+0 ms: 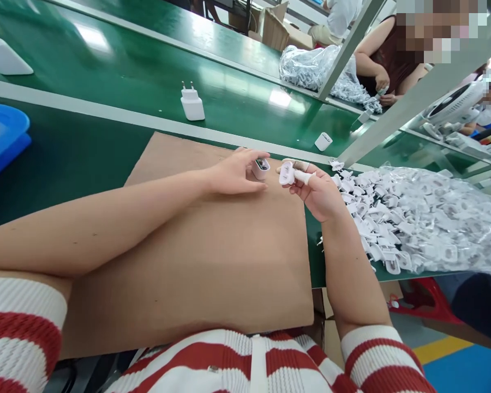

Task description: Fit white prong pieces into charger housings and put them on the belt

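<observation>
My left hand [239, 172] is curved around a white charger housing [261, 171] on the brown cardboard sheet [204, 262]. Its fingers lie along the housing's far side and the thumb is apart on the near side, leaving a gap. The housing's open end shows dark and green parts inside. Just to the right, my right hand [317, 191] pinches a white plug cap [286, 173] between thumb and fingers. Light-coloured finger cots cover the thumb and at least one finger of that hand. The cap is held apart from the housing, its hollow side partly facing me.
White plug caps [370, 218] spill from a clear plastic bag [445, 224] at right. A two-pin charger [192, 105] and a small white housing [323, 142] stand on the green belt [139, 82]. A blue tray [8, 136] is at left. A co-worker [393, 60] sits across, behind a metal post [417, 82].
</observation>
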A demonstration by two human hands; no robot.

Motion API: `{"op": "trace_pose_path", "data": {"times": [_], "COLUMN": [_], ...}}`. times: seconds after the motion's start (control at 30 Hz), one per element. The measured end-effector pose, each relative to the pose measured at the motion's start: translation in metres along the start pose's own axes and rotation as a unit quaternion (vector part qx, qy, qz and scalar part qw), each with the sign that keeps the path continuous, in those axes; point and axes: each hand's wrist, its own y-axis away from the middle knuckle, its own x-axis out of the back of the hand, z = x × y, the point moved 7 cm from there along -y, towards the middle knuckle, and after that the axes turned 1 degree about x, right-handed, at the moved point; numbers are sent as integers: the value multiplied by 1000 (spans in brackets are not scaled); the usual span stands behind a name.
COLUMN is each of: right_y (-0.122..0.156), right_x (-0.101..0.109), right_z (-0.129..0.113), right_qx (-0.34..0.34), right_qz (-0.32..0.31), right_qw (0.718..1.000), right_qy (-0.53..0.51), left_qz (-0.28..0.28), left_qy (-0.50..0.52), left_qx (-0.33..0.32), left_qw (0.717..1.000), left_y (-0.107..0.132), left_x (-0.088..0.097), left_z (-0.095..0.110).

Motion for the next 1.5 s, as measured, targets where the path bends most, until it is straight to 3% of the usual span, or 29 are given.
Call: {"op": "trace_pose_path", "data": {"times": [0.07,0.2,0.37,0.47,0.57,0.63,0.7,0.93,1.2,1.5], "right_y": [6,13,23,35,47,51,52,48,53,50], "right_x": [-7,-11,-18,-26,-45,-57,-65,-65,-68,-70], "right_z": [-5,-9,-15,-29,-38,-39,-37,-33,-38,-36], "right_qx": [-2,1,75,178,267,290,290,267,310,319], "right_qz": [-21,-25,5,42,15,-18,-39,-7,37,18], "right_qw": [1000,1000,991,950,882,845,830,855,800,808], "right_qy": [-15,-4,113,252,389,450,476,445,512,494], "left_qz": [10,42,75,69,67,71,71,61,58,57], "left_qy": [21,10,41,74,77,70,70,103,108,99], "left_qx": [2,23,69,63,28,13,7,35,48,42], "left_qw": [1000,999,994,993,994,995,995,992,991,993], "left_y": [4,23,60,70,71,69,68,68,67,67], "left_x": [-12,-16,-17,-21,-22,-22,-22,-23,-22,-21], "left_z": [6,18,22,21,22,23,24,22,21,23]}}
